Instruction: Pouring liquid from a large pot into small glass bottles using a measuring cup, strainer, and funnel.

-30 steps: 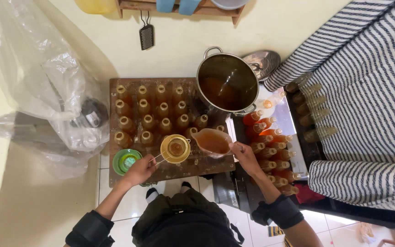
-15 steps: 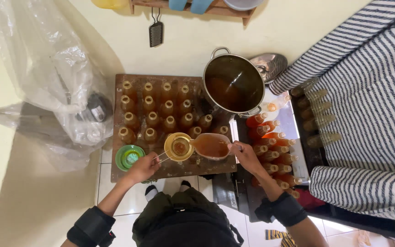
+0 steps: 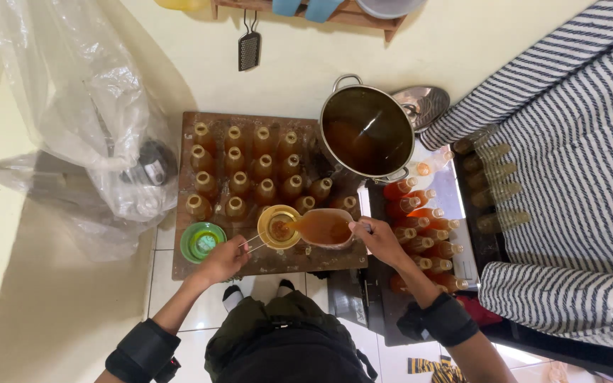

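Left hand (image 3: 225, 259): fingers closed on the wire handle of the strainer (image 3: 279, 227), at the near edge of the board (image 3: 271, 259).
Right hand (image 3: 379, 240): grips the jug (image 3: 323, 228), tipped so brown liquid runs into the strainer.
Green funnel (image 3: 202, 241): board's near left corner.
Bottles (image 3: 253, 170): open, in rows farther along the board.
Pot (image 3: 367, 132): at the board's far right corner, holding dark liquid.

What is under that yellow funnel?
The funnel covers whatever it feeds, probably a bottle like the filled bottles around it. The left hand steadies it; the right hand pours brown liquid from a jug.
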